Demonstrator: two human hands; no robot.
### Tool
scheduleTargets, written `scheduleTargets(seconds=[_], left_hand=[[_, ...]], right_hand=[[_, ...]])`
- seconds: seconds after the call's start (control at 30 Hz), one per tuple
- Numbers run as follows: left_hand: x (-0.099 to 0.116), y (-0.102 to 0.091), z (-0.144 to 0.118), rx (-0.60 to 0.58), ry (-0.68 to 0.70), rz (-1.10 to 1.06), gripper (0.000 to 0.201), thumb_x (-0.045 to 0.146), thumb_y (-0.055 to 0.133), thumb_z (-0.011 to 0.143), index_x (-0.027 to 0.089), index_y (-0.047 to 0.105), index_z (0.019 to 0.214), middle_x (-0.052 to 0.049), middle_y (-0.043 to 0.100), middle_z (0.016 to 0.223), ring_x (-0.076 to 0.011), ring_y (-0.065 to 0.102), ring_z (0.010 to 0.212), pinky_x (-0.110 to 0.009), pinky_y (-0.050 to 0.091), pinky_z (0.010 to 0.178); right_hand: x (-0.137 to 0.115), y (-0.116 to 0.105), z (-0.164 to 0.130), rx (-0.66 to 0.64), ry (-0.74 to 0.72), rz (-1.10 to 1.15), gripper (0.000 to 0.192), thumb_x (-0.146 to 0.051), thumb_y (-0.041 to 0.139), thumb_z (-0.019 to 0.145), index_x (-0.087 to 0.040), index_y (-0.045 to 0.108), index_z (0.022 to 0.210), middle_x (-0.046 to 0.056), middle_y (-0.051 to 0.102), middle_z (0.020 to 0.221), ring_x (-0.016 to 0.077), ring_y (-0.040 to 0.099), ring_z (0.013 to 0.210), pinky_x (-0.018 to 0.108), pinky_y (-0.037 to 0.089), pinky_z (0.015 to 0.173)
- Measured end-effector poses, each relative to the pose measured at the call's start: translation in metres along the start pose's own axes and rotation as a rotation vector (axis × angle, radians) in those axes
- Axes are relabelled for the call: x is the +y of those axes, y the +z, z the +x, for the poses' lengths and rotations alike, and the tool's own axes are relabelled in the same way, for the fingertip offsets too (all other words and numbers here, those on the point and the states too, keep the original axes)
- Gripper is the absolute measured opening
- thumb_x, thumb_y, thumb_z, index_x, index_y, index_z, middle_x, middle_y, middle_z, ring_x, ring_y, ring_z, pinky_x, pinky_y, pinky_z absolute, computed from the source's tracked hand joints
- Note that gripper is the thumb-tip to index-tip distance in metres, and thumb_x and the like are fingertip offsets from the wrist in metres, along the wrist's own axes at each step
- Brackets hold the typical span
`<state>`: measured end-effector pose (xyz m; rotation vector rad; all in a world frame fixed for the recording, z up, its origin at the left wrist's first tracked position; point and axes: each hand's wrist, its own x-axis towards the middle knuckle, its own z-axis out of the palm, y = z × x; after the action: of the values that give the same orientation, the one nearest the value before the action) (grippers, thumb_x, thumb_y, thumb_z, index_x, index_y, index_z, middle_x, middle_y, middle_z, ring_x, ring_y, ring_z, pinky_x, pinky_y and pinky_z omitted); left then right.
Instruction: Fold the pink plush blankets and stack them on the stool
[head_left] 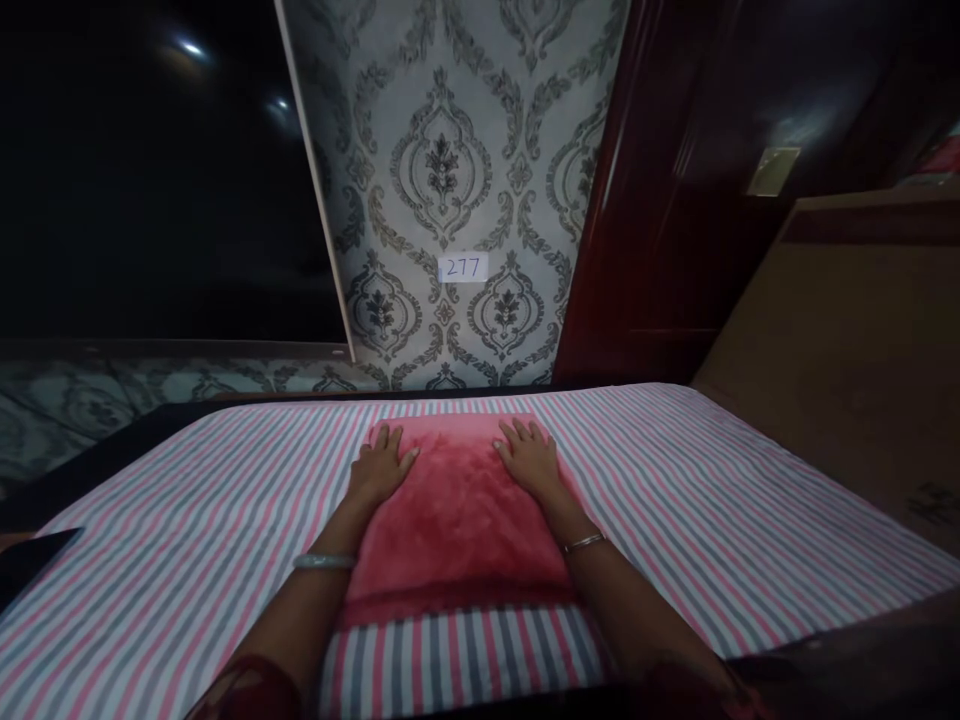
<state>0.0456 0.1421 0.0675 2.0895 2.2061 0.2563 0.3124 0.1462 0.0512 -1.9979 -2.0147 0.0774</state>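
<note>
A plush red-pink cloth [461,510], perhaps a folded blanket or towel, lies flat in front of me on a striped sheet [660,470]. My left hand [381,466] rests flat on its far left edge, fingers spread and pointing away from me. On the far right part of the cloth lies my right hand [529,458], also palm down with the fingers apart. The wrists carry a pale bangle [324,562] on the left and a thin silver bracelet [584,542] on the right. Neither hand grips the cloth.
Beyond the bed-like surface stands a wall with patterned wallpaper [442,180] and a paper label reading 277 [463,267]. A large dark screen [165,200] hangs at left. At right are a dark red door or panel [645,230] and a big cardboard box [847,370].
</note>
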Motion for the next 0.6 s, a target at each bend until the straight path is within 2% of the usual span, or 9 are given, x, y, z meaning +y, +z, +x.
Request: scheduleTargets(seconds=[0.07,0.13,0.3,0.4,0.53,0.6], left_hand=[[-0.003,0.005,0.0,0.023,0.004,0.005,0.071,0.058,0.03,0.097,0.021,0.028,0.158,-0.012,0.017,0.167,-0.0439,0.042,0.137,-0.057,0.044,0.102],[-0.004,0.006,0.001,0.04,0.013,0.015,0.071,0.058,0.031,0.097,0.02,0.03,0.157,-0.013,0.02,0.167,-0.0444,0.044,0.134,-0.058,0.044,0.101],[-0.006,0.003,0.004,0.051,0.027,0.018,0.07,0.057,0.031,0.097,0.02,0.031,0.157,-0.013,0.021,0.166,-0.0435,0.045,0.134,-0.056,0.043,0.102],[-0.008,0.001,0.003,0.064,0.058,0.008,0.068,0.055,0.033,0.098,0.019,0.032,0.156,-0.015,0.019,0.166,-0.0414,0.047,0.134,-0.052,0.043,0.103],[-0.012,-0.004,-0.004,0.068,0.041,-0.023,0.068,0.051,0.037,0.097,0.016,0.032,0.156,-0.019,0.017,0.166,-0.0384,0.053,0.131,-0.047,0.043,0.105],[-0.017,-0.006,-0.012,0.094,0.024,-0.051,0.069,0.048,0.036,0.097,0.011,0.032,0.155,-0.023,0.027,0.162,-0.0373,0.051,0.133,-0.046,0.041,0.107]], right_hand=[[0.005,0.009,-0.002,0.026,-0.008,0.006,0.055,-0.049,0.035,0.101,-0.03,0.041,0.152,0.005,0.034,0.162,0.0316,0.024,0.149,0.055,0.021,0.116],[0.007,0.012,-0.001,0.034,-0.012,0.019,0.055,-0.05,0.034,0.101,-0.03,0.042,0.152,0.004,0.034,0.162,0.0313,0.024,0.149,0.055,0.021,0.116],[0.006,0.007,0.002,0.031,-0.014,0.058,0.055,-0.052,0.033,0.101,-0.03,0.041,0.152,0.003,0.034,0.162,0.0303,0.022,0.15,0.055,0.019,0.118],[0.01,0.0,0.001,-0.014,-0.011,0.089,0.056,-0.051,0.032,0.102,-0.029,0.039,0.153,0.003,0.029,0.164,0.0296,0.019,0.151,0.056,0.019,0.118],[0.03,-0.005,-0.01,-0.087,0.028,0.173,0.058,-0.045,0.039,0.1,-0.026,0.036,0.155,0.006,0.021,0.167,0.0306,0.016,0.153,0.054,0.028,0.116],[0.045,-0.002,-0.023,-0.075,0.045,0.252,0.062,-0.042,0.045,0.097,-0.022,0.035,0.155,0.011,0.019,0.167,0.0312,0.022,0.151,0.05,0.032,0.115]])
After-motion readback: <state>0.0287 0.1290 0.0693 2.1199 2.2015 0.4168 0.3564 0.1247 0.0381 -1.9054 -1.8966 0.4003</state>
